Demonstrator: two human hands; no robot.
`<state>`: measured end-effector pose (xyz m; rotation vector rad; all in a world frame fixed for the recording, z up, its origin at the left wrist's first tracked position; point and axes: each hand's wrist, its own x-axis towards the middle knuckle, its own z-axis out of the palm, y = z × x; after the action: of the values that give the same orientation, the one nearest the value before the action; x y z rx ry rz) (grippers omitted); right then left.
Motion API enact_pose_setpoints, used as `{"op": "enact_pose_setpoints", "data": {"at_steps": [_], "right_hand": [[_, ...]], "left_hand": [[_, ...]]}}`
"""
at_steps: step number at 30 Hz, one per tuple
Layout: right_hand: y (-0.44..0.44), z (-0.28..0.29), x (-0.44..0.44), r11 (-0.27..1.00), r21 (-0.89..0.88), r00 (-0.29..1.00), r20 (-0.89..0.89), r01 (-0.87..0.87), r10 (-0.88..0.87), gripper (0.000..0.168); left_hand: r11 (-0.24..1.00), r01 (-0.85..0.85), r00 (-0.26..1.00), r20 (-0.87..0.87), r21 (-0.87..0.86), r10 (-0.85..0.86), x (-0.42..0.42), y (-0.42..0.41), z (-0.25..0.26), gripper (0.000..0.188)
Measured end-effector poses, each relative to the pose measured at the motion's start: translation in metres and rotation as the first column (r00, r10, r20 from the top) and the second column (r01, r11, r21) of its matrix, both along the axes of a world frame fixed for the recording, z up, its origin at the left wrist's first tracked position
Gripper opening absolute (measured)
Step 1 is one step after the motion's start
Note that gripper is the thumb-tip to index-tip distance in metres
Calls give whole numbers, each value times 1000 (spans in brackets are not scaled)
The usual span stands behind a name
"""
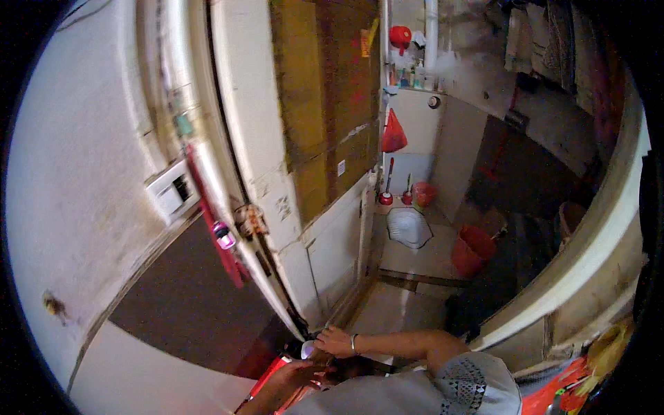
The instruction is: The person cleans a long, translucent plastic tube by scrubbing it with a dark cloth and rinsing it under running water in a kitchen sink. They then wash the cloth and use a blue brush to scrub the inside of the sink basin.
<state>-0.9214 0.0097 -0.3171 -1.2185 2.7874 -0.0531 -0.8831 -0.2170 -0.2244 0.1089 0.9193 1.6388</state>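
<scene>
Low in the view, my right hand (334, 342), with a bangle at the wrist, reaches left to a small white round object (307, 349) that looks like a cup or lid. Its fingers are bent at or beside this object's edge. Just below is my left hand (298, 370), close to the same object and partly in shadow. Whether either hand grips it cannot be made out. A bright red object (268, 374) lies beside my left forearm; its kind is unclear. Dark shapes between my hands and my grey shirt (373, 394) are too dim to name.
A door covered with cardboard (327, 104) stands ahead. Beyond the doorway are a squat toilet (409, 228), a red bucket (472, 251) and a raised floor edge (423, 277). A switch plate (174, 192) is on the left wall. Dark clothes hang at upper right.
</scene>
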Motion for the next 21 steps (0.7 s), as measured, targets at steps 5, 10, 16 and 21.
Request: {"op": "enact_pose_setpoints", "data": {"at_steps": [5,10,16,21], "right_hand": [[76,-18,-73,960,-162,957,218,226,-189,39],[180,-13,-99,932,43,921,-171,361,-349,48],[292,43,-111,700,-241,734,85,672,-674,67],[398,-19,-83,373,-281,435,203,884,-877,67]], "left_hand": [[997,44,986,-158,-68,-54,-85,81,-4,46],[992,119,957,-259,-45,-126,-150,179,33,52],[926,374,917,-127,-50,-377,-258,307,-58,38],[859,228,169,-850,-458,-498,-305,404,-120,28]]}}
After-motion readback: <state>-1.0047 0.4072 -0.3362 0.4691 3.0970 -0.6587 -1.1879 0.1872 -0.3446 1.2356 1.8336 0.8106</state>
